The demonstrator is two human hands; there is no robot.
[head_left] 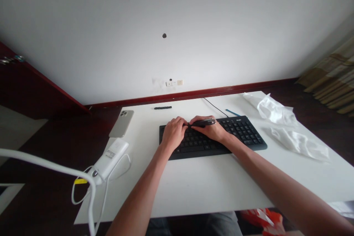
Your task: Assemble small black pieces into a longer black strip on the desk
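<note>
A black keyboard lies across the middle of a white table. Both my hands are over its left half. My right hand is closed around a slim dark tool, held level just above the keys. My left hand has its fingers curled and pinched at the tool's left end, touching the right hand's fingertips. What the tool is exactly I cannot make out.
A phone lies face down at the table's left edge, near a white power bank with a white cable. A row of black keycaps and a blue pen lie behind the keyboard. Crumpled clear plastic covers the right side.
</note>
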